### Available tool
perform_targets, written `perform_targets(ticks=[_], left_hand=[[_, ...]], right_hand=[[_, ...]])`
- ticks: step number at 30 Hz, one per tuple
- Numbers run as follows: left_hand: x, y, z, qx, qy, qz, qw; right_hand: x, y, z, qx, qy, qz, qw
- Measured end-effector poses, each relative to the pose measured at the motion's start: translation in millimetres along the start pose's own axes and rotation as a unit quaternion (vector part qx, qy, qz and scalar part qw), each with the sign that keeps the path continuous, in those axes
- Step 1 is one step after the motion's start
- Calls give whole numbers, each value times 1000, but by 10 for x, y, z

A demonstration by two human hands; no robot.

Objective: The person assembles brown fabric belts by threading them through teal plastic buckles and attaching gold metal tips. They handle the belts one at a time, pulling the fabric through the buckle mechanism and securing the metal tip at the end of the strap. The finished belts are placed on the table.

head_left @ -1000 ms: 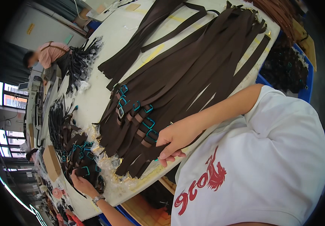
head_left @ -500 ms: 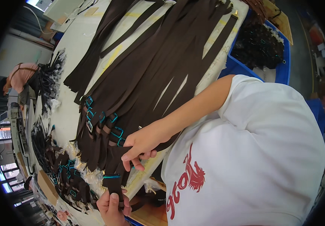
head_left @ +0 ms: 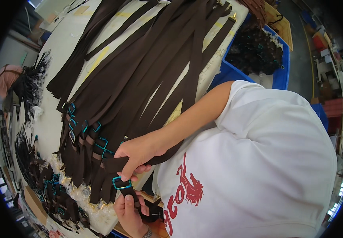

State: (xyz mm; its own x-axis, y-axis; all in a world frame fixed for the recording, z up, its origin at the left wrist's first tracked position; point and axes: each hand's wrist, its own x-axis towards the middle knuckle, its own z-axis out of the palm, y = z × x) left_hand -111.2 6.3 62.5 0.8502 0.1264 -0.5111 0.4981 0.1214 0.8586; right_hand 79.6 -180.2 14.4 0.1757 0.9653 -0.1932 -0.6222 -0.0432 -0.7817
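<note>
My left hand, low in the view, pinches a dark brown strap just below its rectangular teal metal buckle. The buckle's open frame faces up. Just above, my right hand is closed on a flat dark brown strap, thumb pointing down against the buckle's upper edge. Whether the strap end passes through the buckle, I cannot tell. Beside my right hand lie several more straps with teal buckles and brown loops. Long dark brown straps spread across the pale table.
A blue crate of dark straps and buckles stands beyond the table edge on the right, near a yellow crate. Bundled buckled straps and clear plastic wrapping lie at lower left. Another person bends over the table's far left.
The whole view has shifted, moving the scene leftward. My left hand has brought the buckle up to my right hand, and the buckle has turned from edge-on to show its open frame.
</note>
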Motion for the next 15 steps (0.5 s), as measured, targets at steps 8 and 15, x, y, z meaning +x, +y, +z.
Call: perform_targets(ticks=[8,15], left_hand=[[74,-117,-55,-14,-3,13,1000],[105,-173,-49,0,6,25,1000]], right_hand=[[-49,-72,95,-116,31,-24,993],[-32,-91,97,-141,5,5,990]])
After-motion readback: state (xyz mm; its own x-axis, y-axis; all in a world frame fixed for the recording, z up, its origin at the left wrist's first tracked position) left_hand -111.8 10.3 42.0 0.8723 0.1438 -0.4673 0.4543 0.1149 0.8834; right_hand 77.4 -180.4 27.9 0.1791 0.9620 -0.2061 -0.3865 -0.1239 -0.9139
